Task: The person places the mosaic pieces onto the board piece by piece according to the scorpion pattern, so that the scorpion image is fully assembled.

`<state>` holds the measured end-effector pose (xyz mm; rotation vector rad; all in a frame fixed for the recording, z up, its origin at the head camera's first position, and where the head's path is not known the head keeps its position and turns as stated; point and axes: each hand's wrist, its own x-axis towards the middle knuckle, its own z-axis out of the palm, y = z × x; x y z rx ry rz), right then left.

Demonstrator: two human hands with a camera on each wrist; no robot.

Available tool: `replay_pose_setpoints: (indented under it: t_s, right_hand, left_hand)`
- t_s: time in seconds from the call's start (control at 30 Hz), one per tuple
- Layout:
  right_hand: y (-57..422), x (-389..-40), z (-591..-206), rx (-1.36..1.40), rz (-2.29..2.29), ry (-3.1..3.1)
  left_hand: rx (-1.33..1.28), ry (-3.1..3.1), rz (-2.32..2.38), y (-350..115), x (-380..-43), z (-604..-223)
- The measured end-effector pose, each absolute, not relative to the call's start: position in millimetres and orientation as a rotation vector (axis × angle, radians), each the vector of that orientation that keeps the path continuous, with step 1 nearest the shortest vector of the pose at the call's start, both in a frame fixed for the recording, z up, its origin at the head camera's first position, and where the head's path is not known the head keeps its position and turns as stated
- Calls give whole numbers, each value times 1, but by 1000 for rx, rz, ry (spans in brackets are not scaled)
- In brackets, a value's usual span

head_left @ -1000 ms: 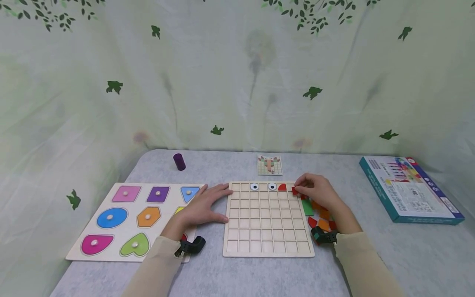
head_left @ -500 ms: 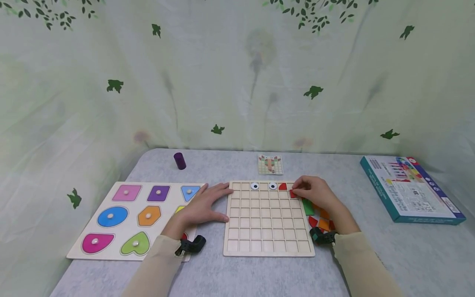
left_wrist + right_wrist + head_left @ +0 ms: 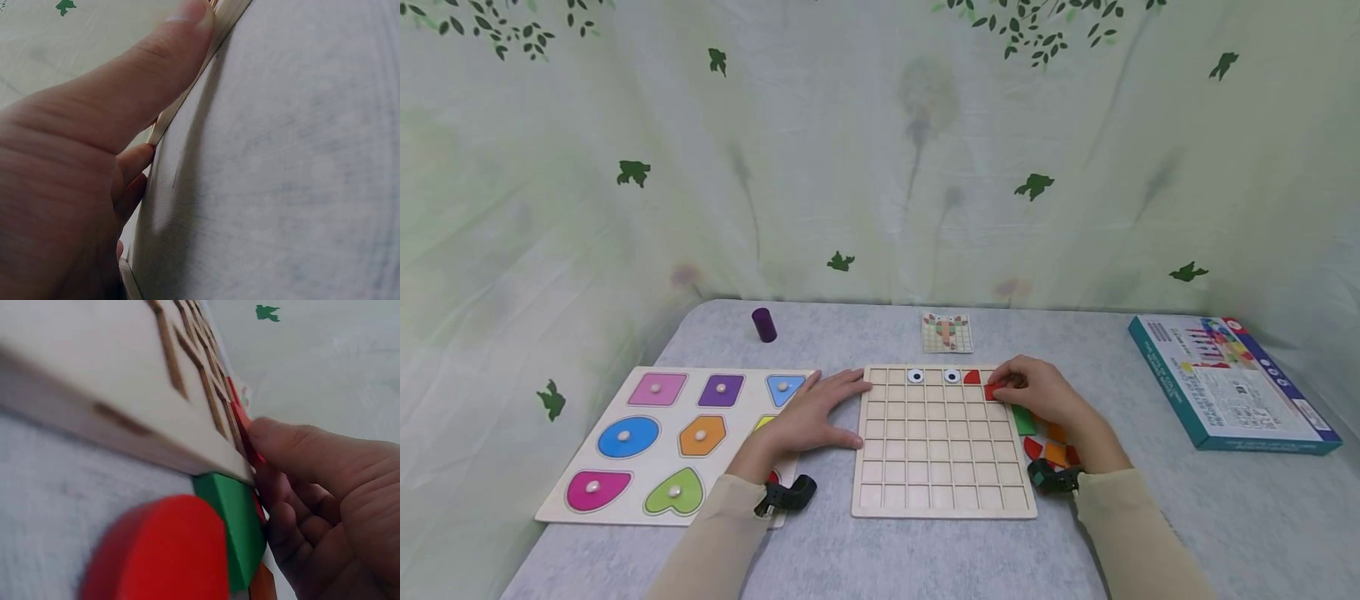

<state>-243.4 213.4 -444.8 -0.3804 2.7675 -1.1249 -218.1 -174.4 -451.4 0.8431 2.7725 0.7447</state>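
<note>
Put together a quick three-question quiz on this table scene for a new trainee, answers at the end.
1. Multiple choice: what does the right hand pinch?
a) a purple cylinder
b) a red piece
c) a blue oval

2. True or false: the left hand is holding the box.

3. Fill in the gap with nearest or farthest: the two eye pieces sit in the row of the grid board that is ____ from the person.

Key:
1. b
2. False; the left hand touches the left edge of the grid board.
3. farthest
</note>
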Motion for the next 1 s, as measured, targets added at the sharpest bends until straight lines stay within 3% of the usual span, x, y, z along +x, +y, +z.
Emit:
replay_pose_setpoints:
  t_s: [1.0]
  right_hand:
    - [212, -242, -433, -252, -1041, 2777]
  left_hand:
    - [845, 2772, 739, -175, -219, -453]
